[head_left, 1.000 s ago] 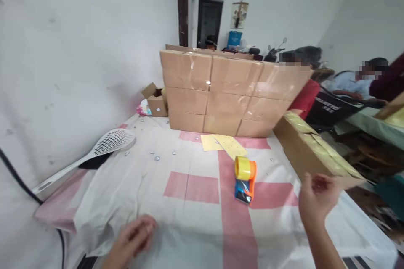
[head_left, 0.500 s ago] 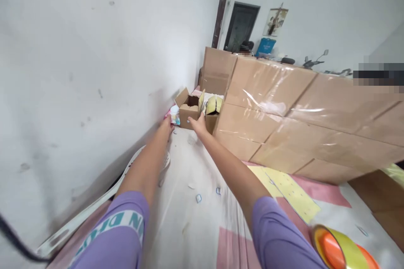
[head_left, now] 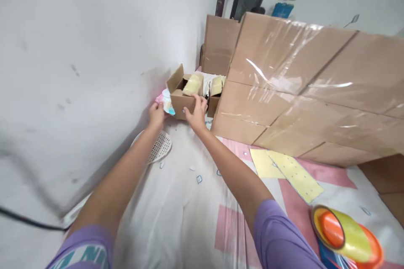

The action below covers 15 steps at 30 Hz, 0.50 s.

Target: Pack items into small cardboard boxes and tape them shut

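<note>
A small open cardboard box [head_left: 181, 101] stands at the far end of the white-and-pink cloth [head_left: 189, 214], against the wall. Its flaps stand up and a pale yellow packet lies in its mouth. My left hand [head_left: 156, 115] grips the box's left lower corner, next to a crumpled pink and blue wrapper [head_left: 164, 102]. My right hand [head_left: 196, 113] holds the box's right front edge, fingers curled over it. A second small open box [head_left: 215, 94] sits just to its right.
A wall of taped cardboard boxes [head_left: 303, 92] stands to the right. A white mesh swatter [head_left: 158, 147] lies by the wall. Yellow sheets [head_left: 288, 170] and a yellow-orange tape dispenser [head_left: 345, 235] lie on the cloth, with small scraps. A black cable [head_left: 28, 220] runs at left.
Both arms stretched forward from near me to the far corner and both hands closed on the small open box. The view swung left and closer to the box.
</note>
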Tool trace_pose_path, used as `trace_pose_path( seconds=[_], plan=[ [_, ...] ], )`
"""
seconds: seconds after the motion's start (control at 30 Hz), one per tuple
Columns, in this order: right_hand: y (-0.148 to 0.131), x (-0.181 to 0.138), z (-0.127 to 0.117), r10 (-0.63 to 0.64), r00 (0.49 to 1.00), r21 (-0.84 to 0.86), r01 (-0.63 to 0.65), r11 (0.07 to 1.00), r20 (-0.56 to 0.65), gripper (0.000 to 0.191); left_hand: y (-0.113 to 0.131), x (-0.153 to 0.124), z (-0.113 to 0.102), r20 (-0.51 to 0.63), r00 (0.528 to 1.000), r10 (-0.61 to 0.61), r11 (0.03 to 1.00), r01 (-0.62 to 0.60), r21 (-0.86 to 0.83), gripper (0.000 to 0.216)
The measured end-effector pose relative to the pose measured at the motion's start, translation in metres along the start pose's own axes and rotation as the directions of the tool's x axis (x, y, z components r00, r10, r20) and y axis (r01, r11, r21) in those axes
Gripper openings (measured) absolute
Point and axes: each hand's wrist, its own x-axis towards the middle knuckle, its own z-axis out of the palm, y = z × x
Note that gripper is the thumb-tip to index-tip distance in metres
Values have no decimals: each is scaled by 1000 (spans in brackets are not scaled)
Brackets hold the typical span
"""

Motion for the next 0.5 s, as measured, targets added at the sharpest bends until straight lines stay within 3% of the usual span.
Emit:
trace_pose_path(
  seconds=[0.13,0.27,0.4,0.5],
  plan=[
    [-66,-73,-53,-245,963,88,236,968,111,46,48,-87,-62,-4,999,34,998,-34,49,26],
    [-117,-160,-137,-425,889,181,396,900,170,43,70,-189,-105,31,1000,0,999,-1,42,40],
    [-144,-259,-211,-435,897,88,428,899,76,53,53,-279,-116,158,981,-109,993,113,-20,42],
    [-148,-335,-228,-350,933,-60,346,936,-89,65,28,-324,-94,310,934,-179,982,188,1,35]
  ],
)
